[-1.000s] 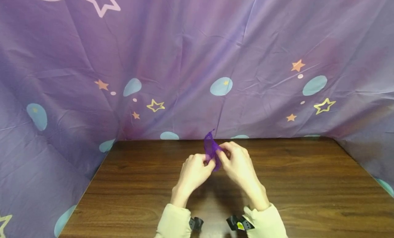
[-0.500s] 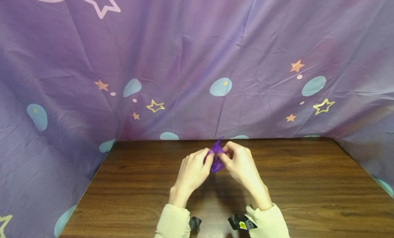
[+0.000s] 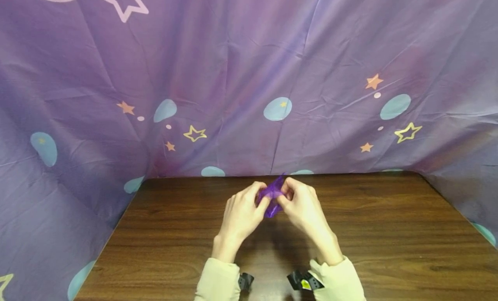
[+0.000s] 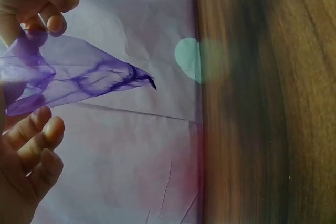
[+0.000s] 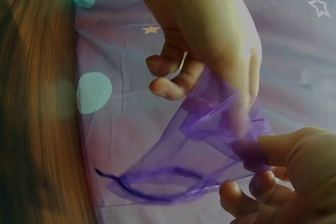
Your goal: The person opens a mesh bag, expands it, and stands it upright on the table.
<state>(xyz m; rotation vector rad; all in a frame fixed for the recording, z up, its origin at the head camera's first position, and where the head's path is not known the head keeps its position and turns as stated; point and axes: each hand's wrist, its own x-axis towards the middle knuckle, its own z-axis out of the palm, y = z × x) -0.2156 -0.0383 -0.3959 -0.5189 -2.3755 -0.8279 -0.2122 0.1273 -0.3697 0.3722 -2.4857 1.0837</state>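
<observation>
A sheer purple organza pouch (image 3: 273, 193) is held between both hands above the table. Its dark drawstring shows through the cloth in the right wrist view, where the pouch (image 5: 163, 177) tapers to a corded tip. My left hand (image 3: 242, 212) pinches its left side with thumb and finger. On the other side my right hand (image 3: 304, 204) pinches it too, fingers bent. Both hands are close together, with the gathered cloth between their fingertips. In the left wrist view the pouch (image 4: 89, 72) points away from the fingers. Whether any fingertips are inside the pouch I cannot tell.
Beneath the hands lies a brown wood-grain table (image 3: 163, 236). A purple curtain (image 3: 233, 76) with stars and blue ovals hangs behind it and at both sides. Black straps (image 3: 305, 281) are at the wrists, next to the pale sleeves (image 3: 218, 281).
The pouch, upright and tall a second ago, is now bunched lower with its tip leaning right. My left hand has shifted slightly up and its index finger is raised; the right hand barely moves.
</observation>
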